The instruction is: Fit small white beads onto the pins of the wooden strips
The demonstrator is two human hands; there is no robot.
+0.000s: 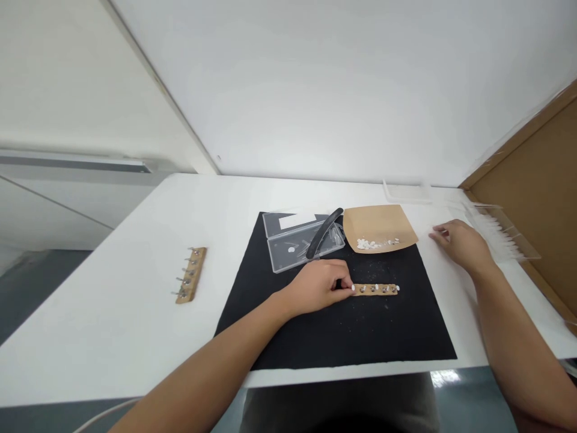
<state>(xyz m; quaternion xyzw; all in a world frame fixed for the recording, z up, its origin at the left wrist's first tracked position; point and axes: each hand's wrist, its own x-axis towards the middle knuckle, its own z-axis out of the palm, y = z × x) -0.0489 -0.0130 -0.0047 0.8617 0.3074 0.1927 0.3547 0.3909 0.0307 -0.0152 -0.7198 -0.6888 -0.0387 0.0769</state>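
At the left end of a narrow wooden strip (379, 289), my left hand (322, 284) has its thumb and fingers closed on the wood. The strip lies on a black mat (351, 337) and carries a row of small metal fittings, with small white pieces at several of them. My right hand (464, 243) is over the white table, right of a brown paper tray (383, 222). Its fingers are loosely bent, the thumb and forefinger slightly apart, and I see nothing between them. Small white pieces (368, 244) lie in the tray's near side.
Behind my left hand, a clear plastic case (288, 249) lies open, with a black-handled tool (325, 233) across it. A second wooden strip with metal fittings (192, 275) rests on the table at left. Clear plastic trays (500, 231) stand at right, beside a brown board (532, 198).
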